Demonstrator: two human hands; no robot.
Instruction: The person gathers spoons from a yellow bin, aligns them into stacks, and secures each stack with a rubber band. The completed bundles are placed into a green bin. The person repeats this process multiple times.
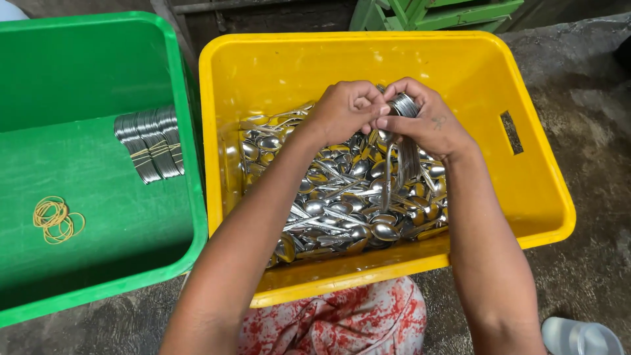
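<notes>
Both my hands meet above a yellow plastic crate (526, 197) filled with a pile of loose steel spoons (342, 204). My right hand (427, 121) grips a stacked bunch of spoons (404, 105), bowls up, handles hanging down toward the pile. My left hand (342, 108) pinches the top of the same bunch, fingertips touching the right hand's. A green crate (187, 164) on the left holds bundled stacks of spoons (151, 141) lying side by side, and several yellow rubber bands (56, 219) on its floor.
The crates sit on a rough concrete floor (591, 131). Green slatted wood (447, 12) stands behind the yellow crate. A red and white patterned cloth (342, 322) covers my lap. A pale plastic object (582, 336) shows at the bottom right corner.
</notes>
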